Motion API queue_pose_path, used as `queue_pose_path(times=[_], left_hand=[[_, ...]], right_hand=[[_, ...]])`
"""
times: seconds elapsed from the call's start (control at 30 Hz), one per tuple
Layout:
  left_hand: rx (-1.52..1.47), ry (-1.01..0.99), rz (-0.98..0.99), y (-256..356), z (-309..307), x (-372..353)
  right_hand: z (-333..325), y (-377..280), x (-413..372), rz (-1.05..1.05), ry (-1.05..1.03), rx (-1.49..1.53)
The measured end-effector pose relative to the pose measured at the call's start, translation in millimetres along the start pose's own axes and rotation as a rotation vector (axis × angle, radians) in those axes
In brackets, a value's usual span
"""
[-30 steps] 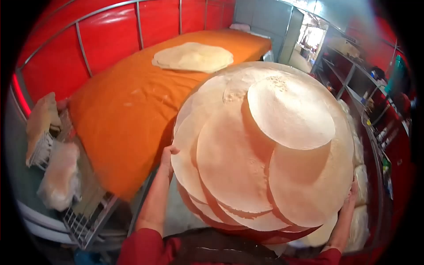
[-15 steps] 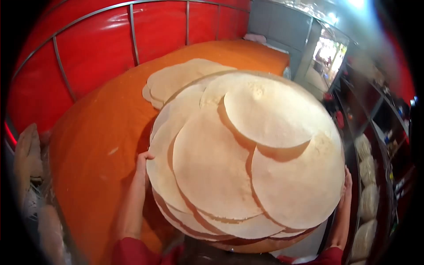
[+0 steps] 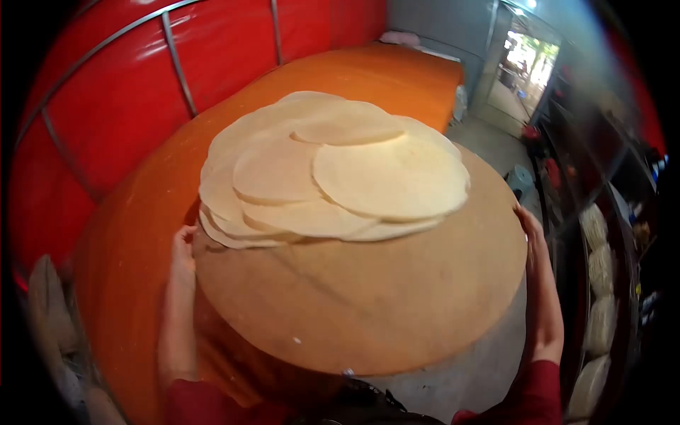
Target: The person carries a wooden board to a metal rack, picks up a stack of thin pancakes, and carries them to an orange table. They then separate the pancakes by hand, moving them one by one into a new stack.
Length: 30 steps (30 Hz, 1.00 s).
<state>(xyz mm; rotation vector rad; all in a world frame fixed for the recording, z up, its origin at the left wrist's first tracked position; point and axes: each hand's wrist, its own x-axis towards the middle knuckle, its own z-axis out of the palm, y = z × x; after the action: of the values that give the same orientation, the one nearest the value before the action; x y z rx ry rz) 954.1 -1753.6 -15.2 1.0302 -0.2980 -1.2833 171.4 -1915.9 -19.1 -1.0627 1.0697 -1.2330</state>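
A large round wooden board [image 3: 382,304] is held out in front of me over the orange surface. Gripping its left edge is my left hand [image 3: 185,244], fingers closed on the rim. My right hand [image 3: 528,223] is closed round the opposite edge, its fingers partly hidden beneath the board. Overlapping thin round flatbread sheets [image 3: 389,173] lie in a pile across the far side, and the near half of the board is bare. How much of the pile rests on the board and how much on the orange cloth beyond cannot be made out.
An orange cloth-covered platform [image 3: 134,283] stretches to the far wall, beside a red wall [image 3: 234,57] with metal bars. Dark shelves [image 3: 602,170] line the right, with pale bundles [image 3: 601,269] along them. A bright doorway [image 3: 524,71] stands at the back right.
The flatbread sheets have slid away from me, off the near part of the board, covering the separate stack beyond. The board's near half is now exposed. Both hands still hold its edges.
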Motion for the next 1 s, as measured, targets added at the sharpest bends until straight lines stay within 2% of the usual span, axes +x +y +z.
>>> queue_pose_path(times=[0.03,0.07,0.1,0.13,0.17,0.23,0.27,0.3,0.33,0.37,0.4,0.43,0.5,0.53,0.57,0.6,0.63,0.67,0.7,0.77,0.87,0.9,0.93,0.97,1.0], left_hand=[[-0.037,-0.023,0.011,16.5,-27.5,25.9],[-0.085,-0.118,-0.036,34.5,2.4,-2.3],[0.062,-0.107,-0.193,56.5,10.2,-1.0],[0.128,-0.113,0.038,70.8,17.0,-2.2],[0.22,-0.115,0.025,73.0,21.3,-12.3],[0.402,-0.101,0.003,70.8,14.9,-45.7],[0.411,0.04,0.077,49.1,21.8,-76.5],[0.335,0.1,0.171,22.3,29.0,-106.5],[0.282,0.066,0.19,-2.5,19.4,-116.0],[0.218,0.099,0.121,-21.8,13.8,-127.5],[0.245,0.172,0.146,-36.8,15.1,-139.8],[0.281,0.216,0.082,-46.2,-27.9,-116.6],[0.294,0.14,0.212,-50.7,-39.3,-100.2],[0.322,0.179,0.184,-40.9,-43.8,-77.0],[0.371,0.213,0.142,-21.3,-43.9,-49.5],[0.312,0.052,0.155,-2.4,-30.6,-25.9],[0.243,-0.111,0.168,11.3,-16.4,-8.7],[0.247,-0.096,0.141,27.1,-8.7,-5.0],[0.247,-0.094,0.141,49.9,7.3,-8.1],[0.202,-0.102,0.269,70.8,20.5,-73.0],[0.271,-0.185,0.542,78.2,7.7,-161.1],[0.308,-0.202,0.597,69.4,14.2,-179.4],[0.345,-0.204,0.626,53.7,22.3,-199.0],[0.374,-0.221,0.611,30.1,34.6,-214.8],[0.401,-0.262,0.568,4.9,51.3,-225.4]], right_hand=[[6.7,-14.8,-10.7,0.05,0.04,0.005],[51.9,-48.0,-29.9,0.212,0.166,0.089],[79.3,-59.9,-47.7,0.186,0.152,0.127],[89.1,-73.9,-51.2,0.143,0.126,0.162],[68.9,-53.1,-20.0,0.161,0.087,0.247],[99.6,-48.0,-76.9,0.061,0.04,0.303],[108.0,-43.2,-104.0,0.152,0.128,0.274],[113.1,-29.9,-129.4,0.248,0.218,0.24],[99.5,5.0,-136.3,0.195,0.081,0.269],[106.2,20.6,-152.1,0.149,0.155,0.213],[116.8,23.8,-168.3,0.163,0.265,0.202],[117.6,37.0,-171.2,0.121,0.248,0.234],[105.2,45.4,-159.2,0.016,0.211,0.275],[127.4,25.9,-147.7,-0.056,0.203,0.23],[138.3,7.1,-125.9,0.014,0.228,0.208],[169.8,-30.8,-119.5,0.067,0.261,0.156],[166.7,-35.5,-83.5,0.016,0.222,0.218],[163.6,-40.6,-47.4,-0.033,0.179,0.282],[196.4,-72.5,-79.4,-0.103,0.234,0.312],[147.3,-60.7,-79.5,-0.066,0.21,0.402],[151.7,-80.3,-190.0,-0.143,0.168,0.482],[134.4,-75.1,-201.8,-0.166,0.156,0.542],[156.4,-100.2,-245.7,-0.192,0.198,0.509],[154.5,-105.5,-269.7,-0.285,0.266,0.422],[122.7,-92.4,-273.1,-0.44,0.244,0.49]])
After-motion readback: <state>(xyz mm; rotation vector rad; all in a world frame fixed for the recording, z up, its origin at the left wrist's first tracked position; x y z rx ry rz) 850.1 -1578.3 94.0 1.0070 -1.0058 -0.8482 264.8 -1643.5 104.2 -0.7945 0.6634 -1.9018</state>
